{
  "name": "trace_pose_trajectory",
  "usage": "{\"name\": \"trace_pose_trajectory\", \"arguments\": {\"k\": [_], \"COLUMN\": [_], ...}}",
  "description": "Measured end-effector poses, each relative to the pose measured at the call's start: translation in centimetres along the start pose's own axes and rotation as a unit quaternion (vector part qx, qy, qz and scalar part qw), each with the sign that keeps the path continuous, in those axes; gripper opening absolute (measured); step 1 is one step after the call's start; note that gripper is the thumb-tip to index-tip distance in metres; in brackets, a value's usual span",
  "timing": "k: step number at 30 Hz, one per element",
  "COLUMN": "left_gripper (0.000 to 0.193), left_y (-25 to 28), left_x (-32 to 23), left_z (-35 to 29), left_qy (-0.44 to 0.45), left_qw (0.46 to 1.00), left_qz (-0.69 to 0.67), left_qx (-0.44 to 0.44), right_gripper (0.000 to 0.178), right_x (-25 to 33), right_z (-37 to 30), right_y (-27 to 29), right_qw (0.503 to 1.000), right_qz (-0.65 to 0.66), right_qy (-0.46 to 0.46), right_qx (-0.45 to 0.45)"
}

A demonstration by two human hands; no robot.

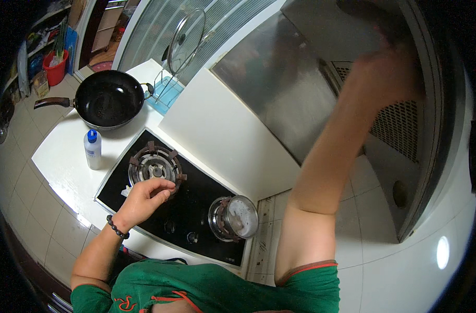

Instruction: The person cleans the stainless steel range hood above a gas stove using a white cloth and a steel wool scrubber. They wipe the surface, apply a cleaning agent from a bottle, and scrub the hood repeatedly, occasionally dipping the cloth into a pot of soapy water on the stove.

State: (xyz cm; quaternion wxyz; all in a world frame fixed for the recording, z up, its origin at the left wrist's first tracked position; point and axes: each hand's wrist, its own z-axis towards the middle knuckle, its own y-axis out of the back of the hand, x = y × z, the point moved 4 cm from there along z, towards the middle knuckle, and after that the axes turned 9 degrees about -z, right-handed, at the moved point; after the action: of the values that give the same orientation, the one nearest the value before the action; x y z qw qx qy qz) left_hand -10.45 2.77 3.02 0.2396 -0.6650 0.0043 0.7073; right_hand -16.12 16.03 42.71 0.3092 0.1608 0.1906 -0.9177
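Note:
Over the near edge of the left burner (157, 164), my left hand (145, 202) hovers with its fingers curled and the thumb pressed toward them. Whether anything small is pinched there is hidden. A small white scrap (126, 191) shows beside its knuckles on the black glass gas hob (188, 208). My right arm stretches up to the range hood (399, 133), and my right hand (386, 78) is at its upper part, blurred and in shadow, so its fingers cannot be made out. A small metal pot (243, 216) with whitish contents sits on the right burner.
A black wok (110, 99) rests on the white counter (60, 148) at the left. Near it stands a white bottle (93, 150) with a blue cap. A glass lid (187, 40) stands in a rack behind the wok. A white panel (227, 130) rises behind the hob.

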Motion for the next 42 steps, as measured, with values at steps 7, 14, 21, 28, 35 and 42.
{"name": "trace_pose_trajectory", "arguments": {"k": [7,14,21,28,35,42], "left_gripper": [0.020,0.020,0.018,0.018,0.021,0.020], "left_y": [0.4,2.3,1.3,1.8,1.7,1.4], "left_x": [0.5,1.3,0.6,1.4,1.7,1.3], "left_z": [-0.3,-0.7,0.0,0.1,0.3,0.9], "left_qy": [-0.004,0.003,-0.004,0.006,0.009,0.010], "left_qw": [1.000,0.999,1.000,1.000,1.000,0.999], "left_qz": [0.011,0.024,0.018,0.015,0.010,-0.037], "left_qx": [-0.017,-0.045,-0.024,-0.019,-0.007,-0.012], "right_gripper": [0.017,0.031,0.041,0.037,0.032,0.039], "right_x": [6.4,6.5,7.6,8.4,-3.8,-0.8], "right_z": [0.8,0.6,0.8,1.5,1.3,-2.2], "right_y": [-2.0,-7.9,-10.9,-12.4,-13.1,-14.9], "right_qw": [0.736,0.564,0.407,0.329,0.909,0.983], "right_qz": [0.644,0.793,0.862,0.863,0.409,0.160], "right_qy": [-0.118,-0.232,-0.296,-0.370,-0.075,0.035], "right_qx": [-0.173,-0.014,0.063,0.095,-0.018,-0.079]}}
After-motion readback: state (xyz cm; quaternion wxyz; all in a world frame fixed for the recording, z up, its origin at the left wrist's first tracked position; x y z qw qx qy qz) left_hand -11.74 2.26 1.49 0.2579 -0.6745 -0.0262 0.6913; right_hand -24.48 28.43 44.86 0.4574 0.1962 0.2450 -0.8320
